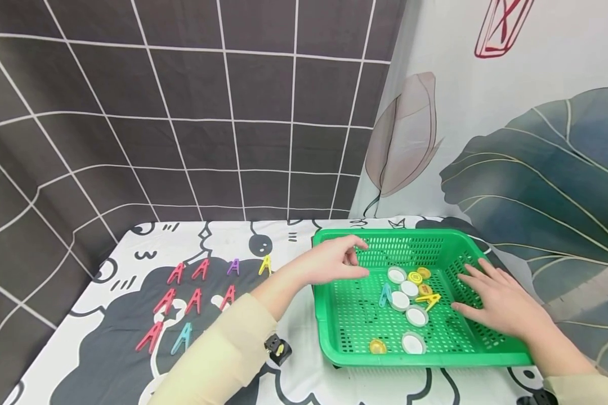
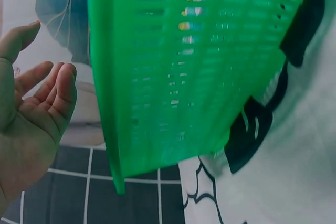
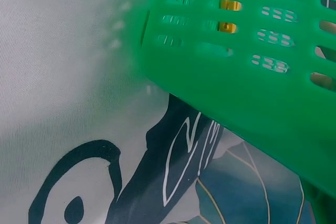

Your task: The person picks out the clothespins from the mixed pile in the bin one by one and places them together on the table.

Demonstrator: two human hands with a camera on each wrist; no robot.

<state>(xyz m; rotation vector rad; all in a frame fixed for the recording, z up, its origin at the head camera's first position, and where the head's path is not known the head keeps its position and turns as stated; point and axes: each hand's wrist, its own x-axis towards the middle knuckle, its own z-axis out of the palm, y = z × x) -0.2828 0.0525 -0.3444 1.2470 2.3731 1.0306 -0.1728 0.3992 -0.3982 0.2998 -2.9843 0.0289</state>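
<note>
A green plastic basket with perforated walls stands on the cloth-covered table. Above its left rim hangs my left hand, fingers loosely bent, thumb apart and nothing held; the left wrist view shows the same hand beside the basket wall. Over the right side of the basket my right hand spreads its fingers, holding nothing. Inside lie several white round caps, several yellow and gold discs, a teal clothespin and a yellow clothespin. The right wrist view shows only the basket's outside, without the hand.
Left of the basket, clothespins lie in rows on the table: several red ones, a purple one, a yellow one and a teal one. Behind the table hangs a dark gridded curtain, with a leaf-patterned one at right.
</note>
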